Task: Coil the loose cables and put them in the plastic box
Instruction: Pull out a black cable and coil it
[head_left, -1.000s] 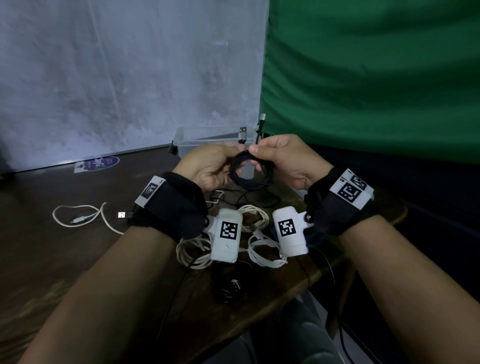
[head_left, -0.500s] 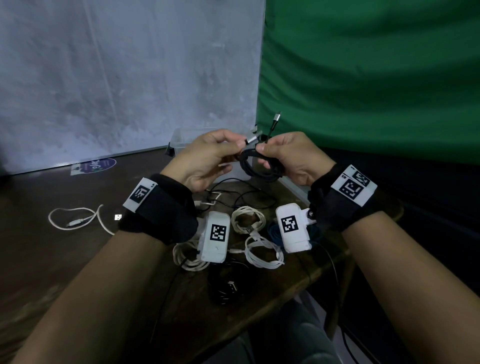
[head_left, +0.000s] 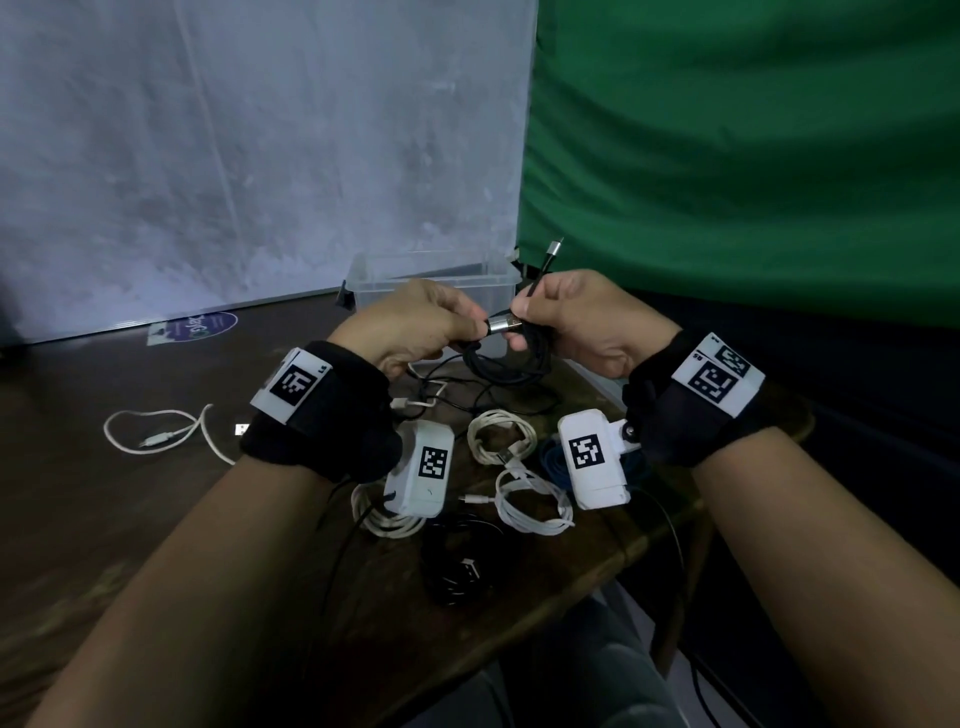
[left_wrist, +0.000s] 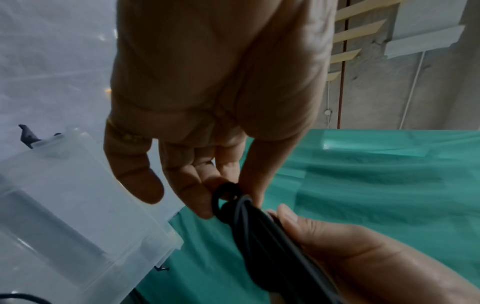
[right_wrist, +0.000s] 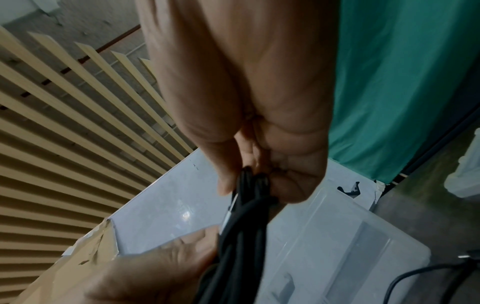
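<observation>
Gripping, head view: left hand (head_left: 415, 325) pinches the metal plug (head_left: 503, 325); right hand (head_left: 576, 317) clamps the black cable coil (head_left: 511, 358), both raised above the dark wooden table (head_left: 104, 499).
Head, surface: white cable coils (head_left: 524, 499) and a loose white cable (head_left: 156, 431) lie on the table; clear plastic box (head_left: 436, 278) stands at its far edge.
Head, room: grey panel (head_left: 260, 156) left, green cloth (head_left: 753, 156) right.
Left wrist: fingers (left_wrist: 197, 185) curl on the coil, box just beside.
Right wrist: slatted ceiling (right_wrist: 64, 123) overhead, box below the hand.

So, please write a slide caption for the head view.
Both hands, left hand and right hand, hold a coiled black cable before the plastic box.
</observation>
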